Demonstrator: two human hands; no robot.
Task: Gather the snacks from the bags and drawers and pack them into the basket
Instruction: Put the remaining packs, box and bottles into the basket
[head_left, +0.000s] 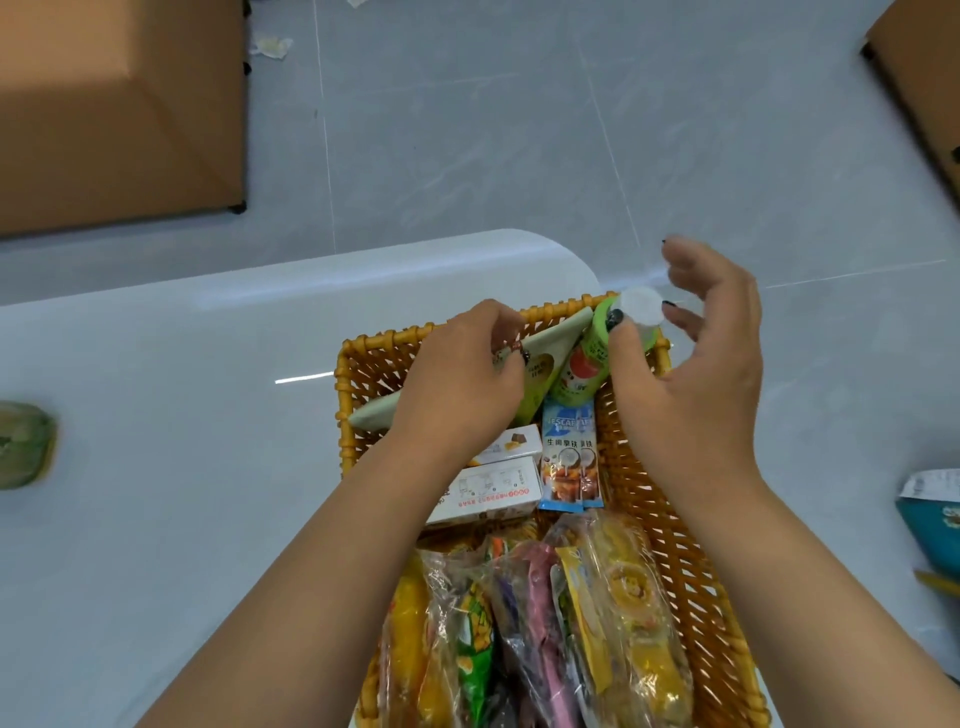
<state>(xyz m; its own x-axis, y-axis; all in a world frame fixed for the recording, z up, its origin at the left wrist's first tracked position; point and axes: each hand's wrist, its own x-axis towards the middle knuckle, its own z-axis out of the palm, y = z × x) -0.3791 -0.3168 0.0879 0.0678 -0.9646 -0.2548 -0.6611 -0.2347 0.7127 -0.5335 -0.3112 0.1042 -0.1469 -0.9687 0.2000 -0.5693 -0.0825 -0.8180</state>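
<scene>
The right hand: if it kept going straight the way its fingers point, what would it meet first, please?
Probably the white cap of the green bottle leaning in the basket corner; the right hand thumb already touches the bottle, though depth is unclear.

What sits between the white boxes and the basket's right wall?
Head view: upright coffee sachets stand just right of the white boxes; beyond them, bare weave to the basket wall.

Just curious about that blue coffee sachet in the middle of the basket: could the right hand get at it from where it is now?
Probably yes. The blue coffee sachet lies uncovered on top, just below the green bottle that the right hand touches, and nothing lies over it.
</scene>
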